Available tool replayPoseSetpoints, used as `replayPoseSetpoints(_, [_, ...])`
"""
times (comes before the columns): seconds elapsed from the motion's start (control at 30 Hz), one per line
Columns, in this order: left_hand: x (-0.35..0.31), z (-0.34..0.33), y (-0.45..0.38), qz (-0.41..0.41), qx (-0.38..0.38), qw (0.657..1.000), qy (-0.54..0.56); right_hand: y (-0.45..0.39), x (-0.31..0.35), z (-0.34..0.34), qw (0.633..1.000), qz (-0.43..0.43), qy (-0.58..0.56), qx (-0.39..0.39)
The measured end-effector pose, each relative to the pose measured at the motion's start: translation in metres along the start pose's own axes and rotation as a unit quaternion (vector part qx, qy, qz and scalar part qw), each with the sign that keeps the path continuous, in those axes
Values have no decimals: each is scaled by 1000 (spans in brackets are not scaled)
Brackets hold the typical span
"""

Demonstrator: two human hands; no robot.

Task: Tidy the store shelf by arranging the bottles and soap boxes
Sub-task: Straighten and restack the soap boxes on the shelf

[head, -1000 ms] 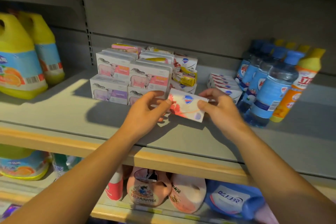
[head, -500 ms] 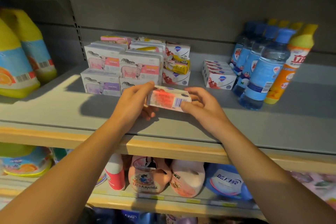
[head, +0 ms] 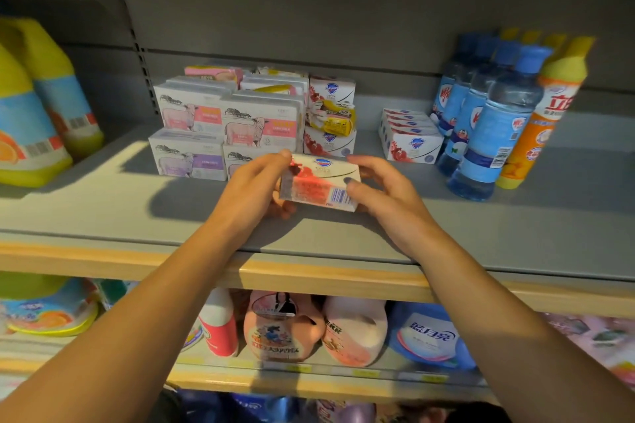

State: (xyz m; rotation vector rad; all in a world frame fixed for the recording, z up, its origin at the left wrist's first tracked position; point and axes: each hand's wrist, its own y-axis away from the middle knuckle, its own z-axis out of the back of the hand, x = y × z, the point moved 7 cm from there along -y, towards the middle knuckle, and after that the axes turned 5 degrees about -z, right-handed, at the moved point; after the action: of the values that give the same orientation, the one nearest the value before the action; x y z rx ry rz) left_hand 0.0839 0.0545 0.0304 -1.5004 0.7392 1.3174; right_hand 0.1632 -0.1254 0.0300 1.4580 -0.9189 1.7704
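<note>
On the grey shelf (head: 103,209), the uneven white-and-yellow stack (head: 330,117) looks likeliest to topple if nudged. Just before it, the left hand (head: 251,187) and right hand (head: 381,189) clamp the red-and-white soap box (head: 319,187) by its ends; a loosened pinch could drop it.

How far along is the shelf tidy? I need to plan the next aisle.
Done: the sheep-print boxes are stacked and the blue bottles lined up. In hand: left hand and right hand hold a red-and-white soap box. Left: placing it and straightening the crooked yellow pack.
</note>
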Motion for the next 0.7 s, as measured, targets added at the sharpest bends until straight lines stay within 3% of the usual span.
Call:
replayPoseSetpoints(0.33, [-10,-3,4,-100,20,992,-72,5,8,3,993,90,55,-53])
replayPoseSetpoints(0.5, [-22,-2,10,-172,2,981,-92,15,23,8,952,183,215,-119])
replayPoseSetpoints(0.7, [-24,1,12,-181,-13,981,-71,21,33,6,931,231,248,-136])
